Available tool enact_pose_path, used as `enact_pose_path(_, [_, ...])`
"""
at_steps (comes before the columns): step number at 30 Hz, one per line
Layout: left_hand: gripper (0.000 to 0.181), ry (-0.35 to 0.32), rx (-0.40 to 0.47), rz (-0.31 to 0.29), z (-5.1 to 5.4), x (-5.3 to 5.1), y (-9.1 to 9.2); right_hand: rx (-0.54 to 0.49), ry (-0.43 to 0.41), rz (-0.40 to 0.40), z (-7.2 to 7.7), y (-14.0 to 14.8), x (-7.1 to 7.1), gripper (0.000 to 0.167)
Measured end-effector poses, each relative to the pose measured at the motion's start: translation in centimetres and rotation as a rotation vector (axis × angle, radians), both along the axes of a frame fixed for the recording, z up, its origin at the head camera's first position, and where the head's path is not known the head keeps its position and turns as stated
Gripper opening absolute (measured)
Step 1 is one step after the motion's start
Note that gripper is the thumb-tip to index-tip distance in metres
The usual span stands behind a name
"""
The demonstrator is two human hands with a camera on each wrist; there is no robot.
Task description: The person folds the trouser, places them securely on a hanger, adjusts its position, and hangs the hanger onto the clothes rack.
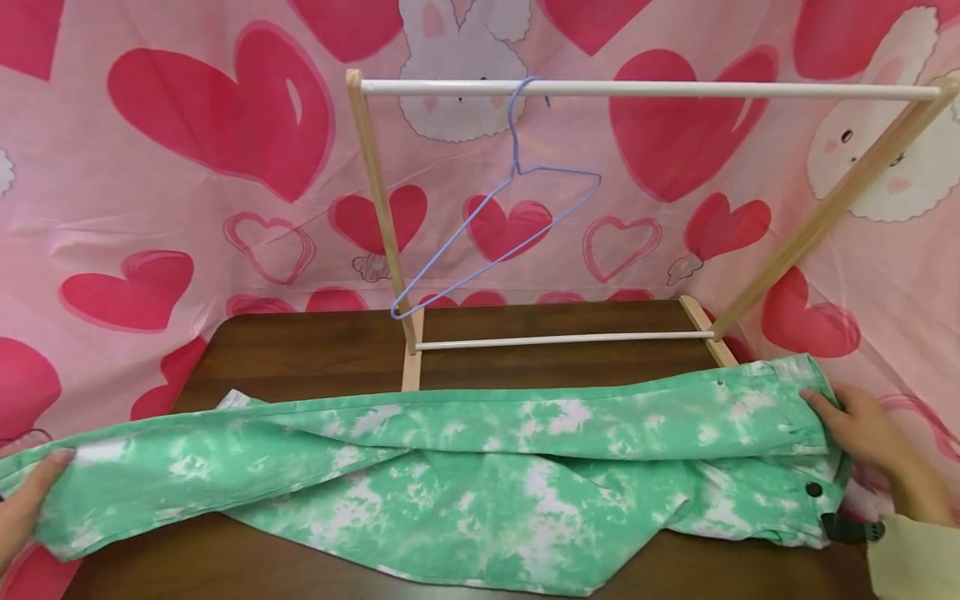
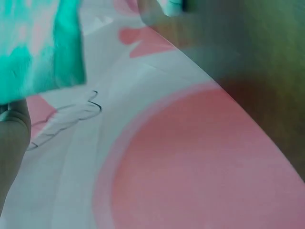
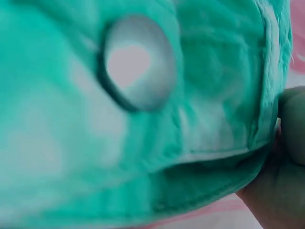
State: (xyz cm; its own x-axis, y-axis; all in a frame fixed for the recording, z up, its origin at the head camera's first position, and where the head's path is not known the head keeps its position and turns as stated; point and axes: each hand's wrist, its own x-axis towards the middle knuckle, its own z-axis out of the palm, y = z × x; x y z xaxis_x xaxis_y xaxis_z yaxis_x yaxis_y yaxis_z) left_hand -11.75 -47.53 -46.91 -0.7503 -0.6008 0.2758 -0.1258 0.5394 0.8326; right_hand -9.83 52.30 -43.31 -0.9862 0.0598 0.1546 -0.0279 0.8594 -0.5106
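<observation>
A pair of green and white tie-dye pants [image 1: 480, 425] stretches across the front of the table, one leg drawn out to the left and the waistband at the right. My left hand [image 1: 33, 504] grips the leg end at the left edge; the left wrist view shows the cloth [image 2: 43, 52] hanging over that hand [image 2: 14, 129]. At the other end my right hand [image 1: 862, 425] pinches the waistband, thumb on top and the other fingers hidden. Close up in the right wrist view are a round metal button [image 3: 140, 62] and the right hand [image 3: 290, 143].
Behind the pants a rack of wooden posts [image 1: 384, 208] and white rods [image 1: 675, 88] stands on the dark brown table [image 1: 315, 350]. A lilac wire hanger [image 1: 515, 158] hangs from its top rod. Pink heart-patterned cloth [image 1: 180, 225] surrounds the table. A dark band [image 1: 851, 528] is on the right wrist.
</observation>
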Motion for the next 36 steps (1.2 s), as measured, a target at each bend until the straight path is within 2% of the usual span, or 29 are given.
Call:
enact_pose_path(3, [0.032, -0.047, 0.107, -0.12, 0.7, -0.9, 0.3, -0.001, 0.051, -0.023, 0.2, -0.1, -0.3, 0.03])
enact_pose_path(5, [0.034, -0.064, 0.094, -0.17, 1.0, -1.4, 1.0, 0.007, 0.074, -0.033, 0.2, -0.2, -0.6, 0.029])
enact_pose_path(7, [0.033, -0.119, 0.011, -0.218, 1.2, -1.7, 1.7, 0.016, 0.074, -0.044, 0.0, -0.3, -0.7, 0.029])
enact_pose_path(10, [0.033, -0.221, -0.148, -0.236, 1.3, -2.2, 2.6, 0.029, 0.059, -0.063, -0.5, -0.4, -0.8, 0.03])
enact_pose_path(12, [0.031, -0.253, -0.225, -0.276, 1.1, -2.3, 2.8, 0.016, 0.053, -0.073, -1.0, -0.6, -0.7, 0.03])
enact_pose_path(14, [0.031, -0.282, -0.205, -0.364, 0.7, -2.4, 2.8, 0.001, 0.063, -0.067, -1.4, -0.7, -0.7, 0.029])
enact_pose_path(17, [0.041, -0.307, -0.159, -0.512, -0.1, -2.2, 2.2, -0.031, 0.083, -0.045, -1.8, -0.8, -0.7, 0.034])
enact_pose_path(19, [0.057, -0.35, -0.149, -0.595, -0.6, -2.1, 1.7, -0.034, 0.079, -0.045, -1.9, -0.8, -1.0, 0.037])
enact_pose_path(21, [0.071, -0.364, -0.161, -0.643, -1.4, -2.0, 1.0, -0.048, 0.085, -0.053, -1.9, -0.9, -1.2, 0.036])
enact_pose_path(23, [0.07, -0.377, -0.192, -0.65, -2.1, -2.0, 0.5, -0.047, 0.08, -0.071, -2.0, -1.0, -1.4, 0.035])
enact_pose_path(24, [0.062, -0.369, -0.196, -0.644, -2.5, -2.0, 0.3, -0.043, 0.088, -0.08, -2.0, -1.0, -1.4, 0.034])
enact_pose_path(26, [0.04, -0.355, -0.214, -0.604, -3.1, -1.9, 0.0, -0.047, 0.104, -0.101, -2.0, -1.1, -1.5, 0.034])
enact_pose_path(28, [0.033, -0.362, -0.218, -0.56, -3.3, -1.9, 0.2, -0.044, 0.115, -0.131, -1.9, -1.2, -1.6, 0.036])
enact_pose_path(33, [0.054, -0.404, -0.209, -0.448, -2.9, -2.2, 0.7, -0.053, 0.191, -0.179, -1.5, -1.3, -1.8, 0.038])
enact_pose_path(36, [0.055, -0.381, -0.166, -0.395, -2.6, -2.6, 0.7, -0.05, 0.228, -0.181, -1.2, -1.0, -2.1, 0.037])
